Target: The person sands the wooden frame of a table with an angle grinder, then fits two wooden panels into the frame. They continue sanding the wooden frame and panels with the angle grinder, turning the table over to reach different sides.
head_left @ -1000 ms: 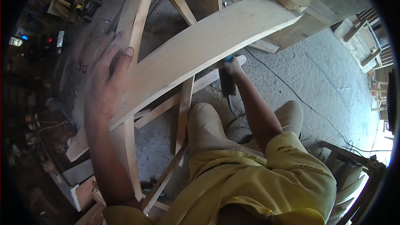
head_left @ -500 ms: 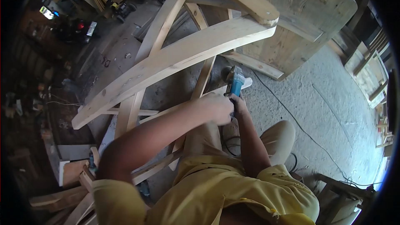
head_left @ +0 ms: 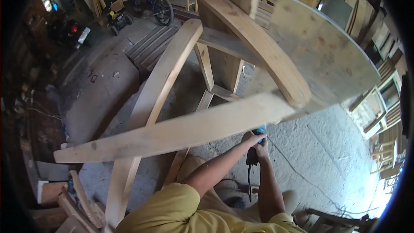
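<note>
In the head view a blue angle grinder point(head_left: 259, 130) sits just below the right end of a long curved wooden beam point(head_left: 181, 136), which hides its front. My left hand point(head_left: 251, 138) is closed round the grinder's body. Close beside it, my right hand point(head_left: 261, 148) grips the rear part, where a dark cord point(head_left: 249, 181) hangs down. Whether the grinder touches the beam's underside cannot be made out. The beam crosses over an upright curved leg point(head_left: 166, 77). Another curved piece point(head_left: 258, 47) comes down to the beam's right end.
A large rounded wooden panel point(head_left: 327, 56) stands behind the beam at right. Offcuts point(head_left: 79, 198) are piled at lower left. A cable point(head_left: 297, 174) trails over the concrete floor point(head_left: 319, 146). A bicycle point(head_left: 157, 8) stands at the back, with stacked planks nearby.
My view has swung up, showing more of the workshop's back. Both hands and the grinder are now near the beam's right end, whose edge hides the grinder's head; earlier it showed fully below the beam.
</note>
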Tool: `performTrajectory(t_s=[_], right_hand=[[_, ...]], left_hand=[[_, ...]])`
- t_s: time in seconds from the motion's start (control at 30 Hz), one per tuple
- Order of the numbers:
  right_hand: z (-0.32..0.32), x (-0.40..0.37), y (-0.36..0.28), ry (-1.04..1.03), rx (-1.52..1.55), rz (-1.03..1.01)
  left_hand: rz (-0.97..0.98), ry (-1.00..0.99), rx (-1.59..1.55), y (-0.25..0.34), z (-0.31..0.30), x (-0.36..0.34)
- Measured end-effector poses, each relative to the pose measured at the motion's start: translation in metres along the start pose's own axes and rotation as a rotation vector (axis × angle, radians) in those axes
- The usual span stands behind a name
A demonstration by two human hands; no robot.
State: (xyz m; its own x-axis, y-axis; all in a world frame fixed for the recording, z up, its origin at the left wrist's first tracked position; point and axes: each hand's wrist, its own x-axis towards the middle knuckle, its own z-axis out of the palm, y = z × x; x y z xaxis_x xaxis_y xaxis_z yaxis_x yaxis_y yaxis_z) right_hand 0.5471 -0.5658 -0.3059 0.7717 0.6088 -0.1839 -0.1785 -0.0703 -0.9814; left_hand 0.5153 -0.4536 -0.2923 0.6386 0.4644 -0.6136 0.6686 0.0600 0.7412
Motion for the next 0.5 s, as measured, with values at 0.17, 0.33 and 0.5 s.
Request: performTrajectory(t_s=[0.17, 0.33, 0.5], right_hand=[[-0.02, 0.037, 0.039, -0.096, -0.04, 0.064], [0.032, 0.055, 0.03, -0.163, -0.197, 0.009], [0.091, 0.095, 0.025, -0.235, -0.319, -0.028]], left_hand=[[0.426, 0.166, -0.14, -0.031, 0.039, 0.081], [-0.012, 0.267, -0.163, -0.014, -0.039, 0.038], [0.04, 0.32, -0.184, -0.031, -0.097, 0.053]])
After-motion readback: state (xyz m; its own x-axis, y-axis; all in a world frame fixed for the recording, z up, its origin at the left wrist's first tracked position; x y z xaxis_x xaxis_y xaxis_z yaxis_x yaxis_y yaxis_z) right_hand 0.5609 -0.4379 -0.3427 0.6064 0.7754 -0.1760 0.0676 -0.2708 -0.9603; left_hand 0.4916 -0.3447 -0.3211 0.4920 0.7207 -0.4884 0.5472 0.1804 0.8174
